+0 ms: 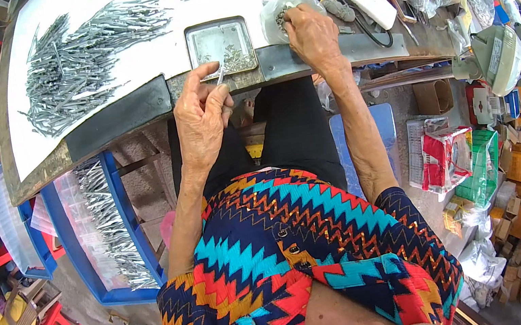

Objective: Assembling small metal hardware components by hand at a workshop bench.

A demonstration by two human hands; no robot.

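Nearest, the left hand (201, 114) pinches one thin grey metal pin (219, 75) at the table's near edge by the small square metal tray (220, 46), while the right hand (311, 33) digs into a clear plastic bag (280, 11); a big heap of grey pins (84, 57) already assembled, seemingly, lies across the white sheet.

A thin silvery metal piece (219, 75) is pinched between the thumb and forefinger of the left hand (202, 120), tilted upward just at the near edge of the tabletop (129, 119). A clear plastic bag (280, 11) of small metal parts lies crumpled on the tabletop, under the fingers of the right hand (313, 33).
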